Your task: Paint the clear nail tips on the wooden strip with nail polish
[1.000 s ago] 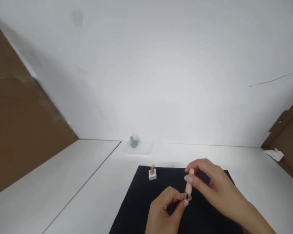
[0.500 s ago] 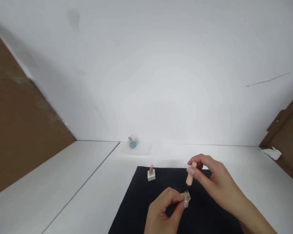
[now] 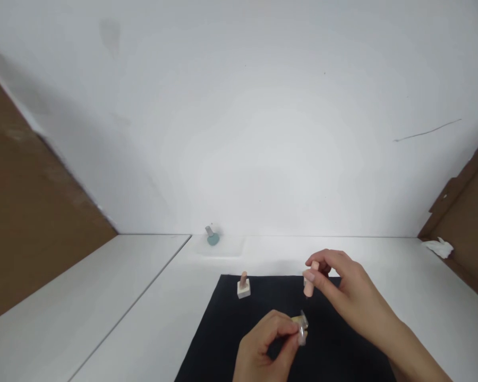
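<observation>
My left hand (image 3: 263,347) is closed, pinching a small clear glass bottle (image 3: 301,324) above the black mat (image 3: 223,339). My right hand (image 3: 342,289) is closed on a peach-coloured cap (image 3: 309,279), held a little above and to the right of the bottle, apart from it. Whether a brush hangs below the cap is too small to make out. A second small bottle with a white square base and a peach cap (image 3: 243,285) stands upright near the mat's far left corner.
The mat lies on a white table (image 3: 135,313). A teal bottle with a grey cap (image 3: 212,237) stands at the back by the white wall. A crumpled white tissue (image 3: 438,247) lies at the far right beside brown board. Brown board also rises at the left.
The peach cap sat on the bottle; my right hand has lifted it off and raised it up and away. My left hand has kept hold of the bottle.
</observation>
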A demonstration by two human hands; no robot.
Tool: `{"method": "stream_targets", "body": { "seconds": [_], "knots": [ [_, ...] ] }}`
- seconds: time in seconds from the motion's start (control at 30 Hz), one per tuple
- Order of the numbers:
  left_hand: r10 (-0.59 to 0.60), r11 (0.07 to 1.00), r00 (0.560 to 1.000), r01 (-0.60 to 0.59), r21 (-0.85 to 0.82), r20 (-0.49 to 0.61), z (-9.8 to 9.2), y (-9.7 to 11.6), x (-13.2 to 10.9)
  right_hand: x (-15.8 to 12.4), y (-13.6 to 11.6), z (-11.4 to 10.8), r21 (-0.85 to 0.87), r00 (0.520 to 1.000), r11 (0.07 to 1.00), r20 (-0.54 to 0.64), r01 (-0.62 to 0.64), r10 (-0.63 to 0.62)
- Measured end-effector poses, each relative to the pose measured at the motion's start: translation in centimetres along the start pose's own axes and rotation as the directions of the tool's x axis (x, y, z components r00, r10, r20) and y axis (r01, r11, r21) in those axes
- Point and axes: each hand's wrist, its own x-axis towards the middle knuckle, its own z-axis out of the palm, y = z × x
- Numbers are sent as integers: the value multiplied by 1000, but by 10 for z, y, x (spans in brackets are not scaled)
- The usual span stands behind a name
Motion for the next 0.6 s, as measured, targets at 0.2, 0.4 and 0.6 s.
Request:
{"method": "stream_targets", "body": {
  "seconds": [0.2, 0.4, 0.6],
  "knots": [
    [13, 1000, 1000, -13, -12, 9, 0, 0, 0, -4, -11, -2, 103, 989, 994, 146, -36, 20],
    [25, 999, 1000, -25, -26, 11, 0, 0, 0, -2, -6, 0, 63, 999, 998, 43, -29, 27],
    [50, 998, 999, -50, -39, 19, 0, -3, -1, -6, -12, -4, 102, 992, 995, 130, -23, 10]
  ]
}}
